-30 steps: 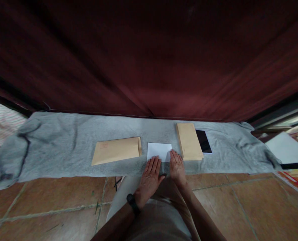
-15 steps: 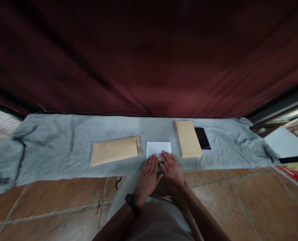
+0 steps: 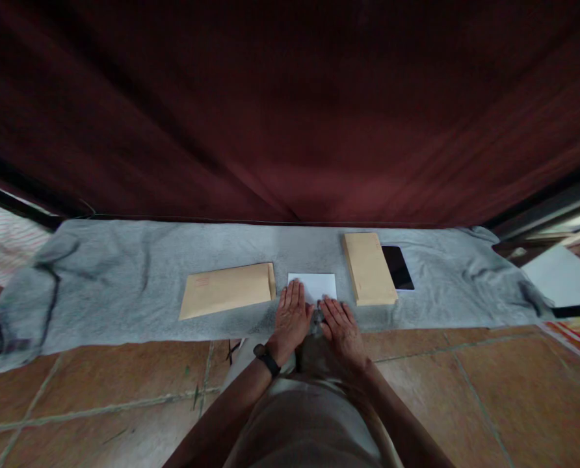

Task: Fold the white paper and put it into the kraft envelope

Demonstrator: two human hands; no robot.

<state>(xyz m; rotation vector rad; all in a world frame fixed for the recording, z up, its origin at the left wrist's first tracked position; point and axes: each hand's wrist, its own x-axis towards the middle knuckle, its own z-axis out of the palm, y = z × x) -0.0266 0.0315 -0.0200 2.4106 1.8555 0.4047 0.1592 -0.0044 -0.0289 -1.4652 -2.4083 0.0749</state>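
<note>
White paper (image 3: 319, 284); tan envelopes (image 3: 226, 290); grey cloth (image 3: 124, 273); maroon curtain (image 3: 290, 110); black phone (image 3: 398, 267).

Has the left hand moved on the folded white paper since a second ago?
Yes. The left hand slid forward, away from the body, over the folded white paper, toward the flat tan envelope level.

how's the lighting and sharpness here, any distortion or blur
Head view: dim overall, the dark red curtain nearly black toward the top; the white paper under the left hand and right hand is the brightest patch. Wide-lens bending curves the grey cloth and floor tiles at the edges; corners look soft.
</note>
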